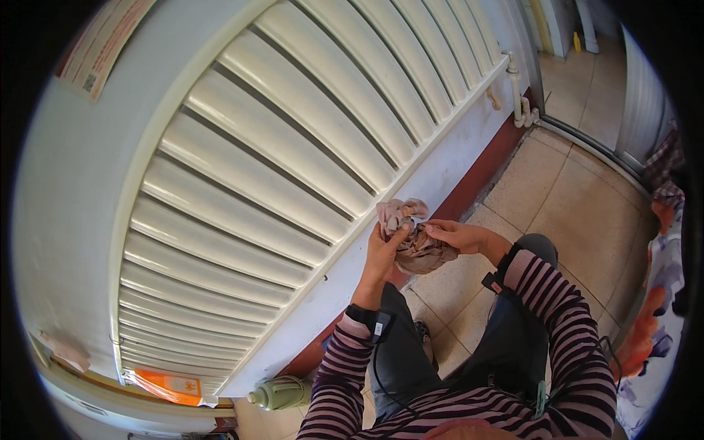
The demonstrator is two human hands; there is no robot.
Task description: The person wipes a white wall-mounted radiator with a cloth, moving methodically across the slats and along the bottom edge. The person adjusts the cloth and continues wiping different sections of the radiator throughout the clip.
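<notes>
A crumpled pinkish-beige cloth (pixel 423 256) is bunched between both hands, in front of the radiator's lower rail. My left hand (pixel 382 247) grips its left side, thumb pressed on top of the folds. On the right side, my right hand (pixel 459 235) pinches the cloth between thumb and fingers. Part of the cloth rises in a loose lump above the fingers. Its folds hide some of the fingertips.
A large cream radiator (pixel 275 154) fills the wall, with a pipe (pixel 515 91) at its right end. A green thermos flask (pixel 283 393) stands on the tiled floor at lower left. An orange bag (pixel 170 385) hangs by the radiator. Floral fabric (pixel 652 324) lies at right.
</notes>
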